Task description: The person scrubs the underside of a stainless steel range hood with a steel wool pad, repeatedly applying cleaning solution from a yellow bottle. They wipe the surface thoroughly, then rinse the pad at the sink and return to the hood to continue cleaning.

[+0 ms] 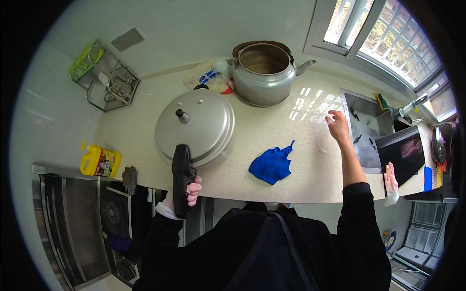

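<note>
My left hand (194, 192), in what looks like a pale pink glove with a white cuff, is wrapped around the long black handle (181, 182) of an aluminium pressure cooker (193, 134). The cooker stands on the counter with its lid on. Beside the sink's left edge is my bare right hand (338, 125), its fingers apart and slightly curled around nothing. A crumpled blue cloth (271, 165) lies on the counter between my hands. Behind it stands a large lidless aluminium kettle (265, 85), its spout pointing right.
The steel sink (367, 149) holds several small black pieces. A dark panel (402, 154) leans across its right front, near a pale glove (391, 183). At left are a yellow detergent jug (102, 162), a steel scourer (129, 179) and a wall rack (113, 87). A plastic bag (209, 76) touches the kettle.
</note>
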Tool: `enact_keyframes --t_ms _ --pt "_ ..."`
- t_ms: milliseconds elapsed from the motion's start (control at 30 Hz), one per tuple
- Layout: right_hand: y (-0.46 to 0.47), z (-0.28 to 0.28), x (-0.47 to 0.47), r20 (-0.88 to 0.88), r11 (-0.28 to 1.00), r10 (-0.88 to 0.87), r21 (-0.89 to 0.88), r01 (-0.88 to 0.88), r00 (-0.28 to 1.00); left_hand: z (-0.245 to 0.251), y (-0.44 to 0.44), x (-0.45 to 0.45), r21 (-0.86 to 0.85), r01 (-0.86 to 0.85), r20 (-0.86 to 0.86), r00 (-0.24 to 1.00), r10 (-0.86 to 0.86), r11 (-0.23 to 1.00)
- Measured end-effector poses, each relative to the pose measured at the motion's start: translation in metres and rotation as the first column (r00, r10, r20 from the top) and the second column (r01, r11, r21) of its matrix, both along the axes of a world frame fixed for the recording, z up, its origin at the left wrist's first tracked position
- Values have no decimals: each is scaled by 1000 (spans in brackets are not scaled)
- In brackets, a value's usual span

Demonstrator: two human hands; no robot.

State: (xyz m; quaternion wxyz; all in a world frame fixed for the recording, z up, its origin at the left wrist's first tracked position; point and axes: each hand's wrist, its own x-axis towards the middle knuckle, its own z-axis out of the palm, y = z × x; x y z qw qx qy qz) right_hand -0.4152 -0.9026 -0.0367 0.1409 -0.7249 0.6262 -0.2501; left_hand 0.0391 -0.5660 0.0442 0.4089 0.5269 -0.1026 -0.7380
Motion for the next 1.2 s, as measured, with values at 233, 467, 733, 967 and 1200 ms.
enact_keyframes --t_ms 233,467,733,967,1200 --pt "8 -10 -24 8 999 -48 17 48 999 15 -11 -32 89 103 30 994 -106 991" --pt "34 -19 -52 49 992 -118 40 116 992 28 -24 -55 146 235 89 964 -249 961" --pt "52 -28 -79 116 991 -137 12 137 984 48 -51 -88 195 386 133 900 -414 902" --pt "107 -4 -34 99 828 505 -337 -448 858 43 -80 -121 183 459 104 870 -482 869" --pt "192 -12 -18 -30 816 563 -136 -562 826 35 -115 -158 150 485 175 844 -506 862"
